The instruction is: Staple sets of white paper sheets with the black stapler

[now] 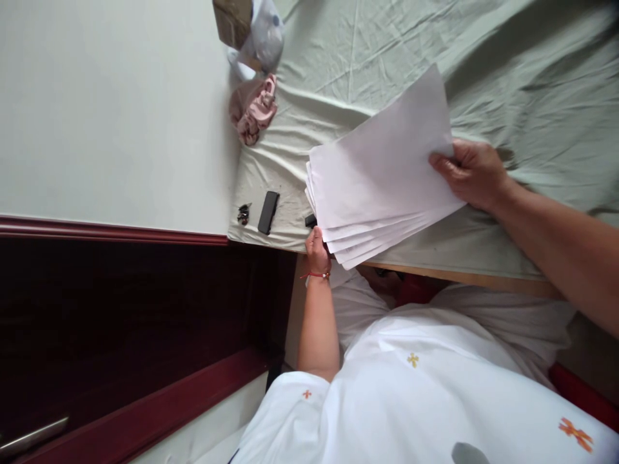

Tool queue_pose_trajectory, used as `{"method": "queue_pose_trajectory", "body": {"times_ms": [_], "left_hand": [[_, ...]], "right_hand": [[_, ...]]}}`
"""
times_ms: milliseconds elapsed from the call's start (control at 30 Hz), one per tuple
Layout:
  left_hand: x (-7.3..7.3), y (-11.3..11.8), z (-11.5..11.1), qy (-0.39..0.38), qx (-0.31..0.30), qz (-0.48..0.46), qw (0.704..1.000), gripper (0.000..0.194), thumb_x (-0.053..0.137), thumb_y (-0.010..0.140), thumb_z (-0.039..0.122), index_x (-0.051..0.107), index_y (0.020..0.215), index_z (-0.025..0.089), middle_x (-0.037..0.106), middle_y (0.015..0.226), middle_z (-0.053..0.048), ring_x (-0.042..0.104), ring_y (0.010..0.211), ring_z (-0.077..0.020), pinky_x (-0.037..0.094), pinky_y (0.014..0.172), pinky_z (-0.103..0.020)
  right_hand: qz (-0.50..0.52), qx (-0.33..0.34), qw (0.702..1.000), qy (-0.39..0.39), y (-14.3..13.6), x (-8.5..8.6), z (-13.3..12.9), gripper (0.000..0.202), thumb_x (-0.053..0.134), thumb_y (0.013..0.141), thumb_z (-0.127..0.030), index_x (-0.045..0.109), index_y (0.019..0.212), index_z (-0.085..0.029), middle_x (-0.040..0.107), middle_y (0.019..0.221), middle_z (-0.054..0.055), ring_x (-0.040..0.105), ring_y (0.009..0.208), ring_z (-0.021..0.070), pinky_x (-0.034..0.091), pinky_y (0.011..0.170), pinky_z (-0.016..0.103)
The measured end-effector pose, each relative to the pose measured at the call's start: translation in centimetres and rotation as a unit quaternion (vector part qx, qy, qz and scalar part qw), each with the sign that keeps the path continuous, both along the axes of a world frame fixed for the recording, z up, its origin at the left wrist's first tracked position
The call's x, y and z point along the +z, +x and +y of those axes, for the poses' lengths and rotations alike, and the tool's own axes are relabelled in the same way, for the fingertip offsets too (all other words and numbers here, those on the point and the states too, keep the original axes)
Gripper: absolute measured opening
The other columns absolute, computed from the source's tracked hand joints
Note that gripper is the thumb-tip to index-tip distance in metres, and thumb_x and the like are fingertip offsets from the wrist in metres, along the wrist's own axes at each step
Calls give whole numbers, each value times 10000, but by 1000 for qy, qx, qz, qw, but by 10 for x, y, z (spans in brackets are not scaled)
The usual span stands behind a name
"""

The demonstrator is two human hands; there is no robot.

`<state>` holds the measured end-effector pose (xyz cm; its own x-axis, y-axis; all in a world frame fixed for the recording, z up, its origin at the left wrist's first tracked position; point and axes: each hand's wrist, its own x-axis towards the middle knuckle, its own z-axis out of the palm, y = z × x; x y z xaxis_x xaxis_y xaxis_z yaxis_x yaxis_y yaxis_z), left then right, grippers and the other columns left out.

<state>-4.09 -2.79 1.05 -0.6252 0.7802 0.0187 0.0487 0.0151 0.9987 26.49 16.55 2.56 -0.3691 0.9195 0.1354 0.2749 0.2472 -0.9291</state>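
A fanned stack of white paper sheets [382, 167] is held slanted over the near edge of the table, its blank top face towards me. My right hand [471, 169] is closed on the right end, thumb on top and the other fingers hidden underneath. At the lower left corner, my left hand [318, 250] is closed on the sheets' edge, its fingers partly hidden by the paper. A red string bracelet circles the left wrist. Just beyond the left fingertips lies a small black object [310, 221], partly covered by the stack.
A pale green cloth [396, 38] covers the table. Along its left side are keys [244, 214], a black phone-like object [268, 212], a crumpled pink cloth [254, 111], a plastic bag [267, 38] and a brown box [233, 20]. A white wall [116, 109] borders the left.
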Motion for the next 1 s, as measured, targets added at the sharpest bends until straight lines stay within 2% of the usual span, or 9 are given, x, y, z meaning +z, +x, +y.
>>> {"method": "queue_pose_trajectory", "body": {"times_ms": [133,267,333,500,600,667,733,833,1000], "left_hand": [[4,3,1,-5,-2,1,1000,519,659,880,645,758,953,140,771,909,-81,718,833,-186,541,758,-269],[5,3,2,1,-17,-21,1000,372,786,804,522,735,894,164,755,865,-40,701,788,-165,534,768,-264],[5,2,2,-4,-17,-23,1000,330,831,746,465,720,851,173,747,839,-22,693,774,-160,530,763,-259],[8,-1,4,-29,-8,-34,999,382,865,660,433,754,926,183,771,900,-42,713,836,-188,548,806,-283],[10,-1,4,-34,8,-10,999,425,870,674,481,765,953,179,782,960,-68,727,952,-213,548,932,-338],[13,0,4,-36,16,40,998,392,868,698,501,764,892,177,781,931,-58,727,961,-206,537,980,-354],[21,3,5,-29,25,87,995,367,855,730,507,764,872,182,781,919,-43,728,958,-195,535,1001,-352],[42,9,9,17,33,122,992,409,841,756,517,770,997,195,786,1028,-51,715,1081,-199,513,1074,-351],[78,22,14,74,45,148,985,496,879,708,524,770,1068,200,779,1130,-67,678,1215,-230,466,1161,-377]], "right_hand": [[2,0,1000,-12,0,4,-1,312,589,926,-399,495,705,-200,430,667,-27,368,631,111,340,638,297],[37,14,999,-38,1,3,-1,346,626,898,-467,519,709,-197,435,661,-25,366,623,105,328,609,294],[80,41,994,-62,2,0,0,353,674,857,-508,576,739,-190,487,679,-18,404,632,108,336,589,287],[185,125,962,-157,1,-4,-2,394,814,741,-504,724,951,-183,686,866,27,572,731,143,494,664,303],[244,130,937,-212,1,-2,-5,405,865,695,-470,743,968,-197,728,922,31,632,766,160,573,758,363],[274,114,931,-213,2,-1,-7,386,889,674,-448,749,938,-203,744,945,29,665,801,178,599,836,420],[297,95,929,-198,3,0,-7,368,904,661,-418,755,923,-207,754,956,22,685,835,190,603,894,462],[319,78,930,-167,2,0,-5,364,924,635,-371,764,922,-213,756,956,8,697,874,199,592,953,499],[321,16,941,-107,-1,-5,-2,273,933,595,-340,735,714,-195,729,820,-16,664,775,166,596,925,480]]}}
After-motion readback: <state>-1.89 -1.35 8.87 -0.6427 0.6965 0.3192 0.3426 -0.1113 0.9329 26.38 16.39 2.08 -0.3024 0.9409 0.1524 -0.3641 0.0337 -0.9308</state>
